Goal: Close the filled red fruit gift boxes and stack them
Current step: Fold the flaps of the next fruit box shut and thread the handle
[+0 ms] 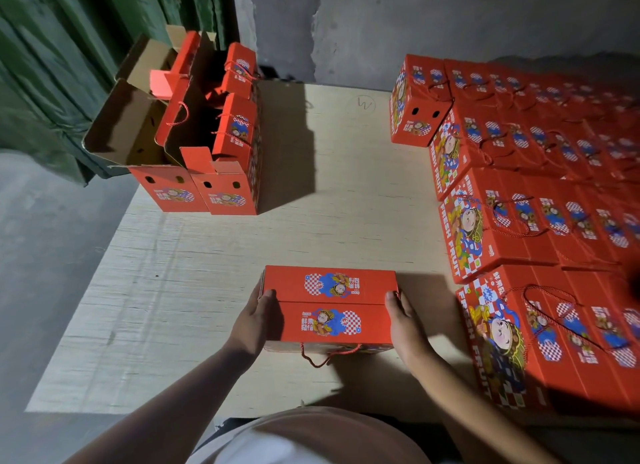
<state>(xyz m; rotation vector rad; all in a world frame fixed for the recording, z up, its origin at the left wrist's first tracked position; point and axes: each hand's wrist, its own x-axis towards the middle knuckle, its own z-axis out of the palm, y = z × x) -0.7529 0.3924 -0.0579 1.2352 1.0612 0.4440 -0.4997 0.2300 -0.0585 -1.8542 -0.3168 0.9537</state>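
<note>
Head view: hands (254,320) gripping closed box (329,306)

A packing storeroom: bare concrete wall (450,23), rows of closed gift boxes (540,200) (dim light).

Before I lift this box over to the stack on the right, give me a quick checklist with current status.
1. Top flaps of the held red gift box shut and flush: ok, the two flaps meet along the centre seam.
2. Left hand grip on the left end: ok.
3. Right hand grip on the right end: ok.
4. Rope handle clear: not ok, it hangs loose off the near side and might snag.
5. Path across the plywood board to the closed-box stack: ok, nothing lies between.
6. Box filled: cannot tell, contents hidden.
</note>
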